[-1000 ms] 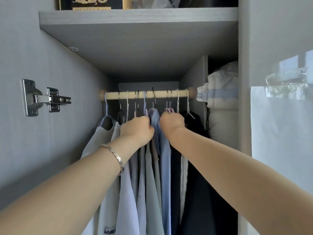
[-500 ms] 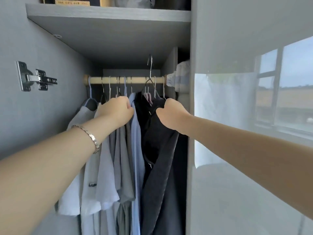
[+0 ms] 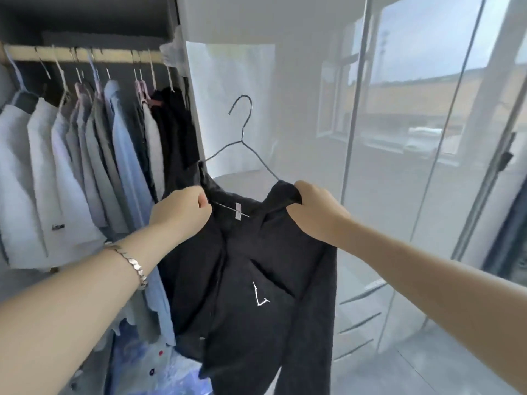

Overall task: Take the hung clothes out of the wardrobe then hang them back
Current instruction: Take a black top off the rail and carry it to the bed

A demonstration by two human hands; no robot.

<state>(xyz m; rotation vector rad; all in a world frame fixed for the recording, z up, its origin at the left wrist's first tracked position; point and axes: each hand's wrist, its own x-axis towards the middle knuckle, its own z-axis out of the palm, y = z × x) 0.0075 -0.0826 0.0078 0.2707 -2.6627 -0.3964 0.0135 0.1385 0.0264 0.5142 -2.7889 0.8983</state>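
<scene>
black top (image 3: 251, 280) now off the rail (image 3: 85, 56) (on its hanger (image 3: 242, 138)) | left hand (image 3: 182, 213), right hand (image 3: 315, 212) pinching its shoulders | rehang next

Single head-worn wide-angle view; it faced forward and slightly downward, near the wardrobe (image 3: 85, 15) at left.

Wooden rail (image 3: 119, 56) runs across the top of the wardrobe (image 3: 99, 15). A row of hangers (image 3: 60, 70) is hooked over it, some thin and pale, some pink, with the hooks tilted. Clothes hang packed shoulder to shoulder. White tops (image 3: 42, 155) are at the left, with grey shirts (image 3: 94, 155) next. A light blue shirt (image 3: 125, 155) hangs near the middle. Black garments (image 3: 176, 124) are at the right end. Below the hems lies crumpled bluish plastic (image 3: 159, 369), details blurred.
</scene>
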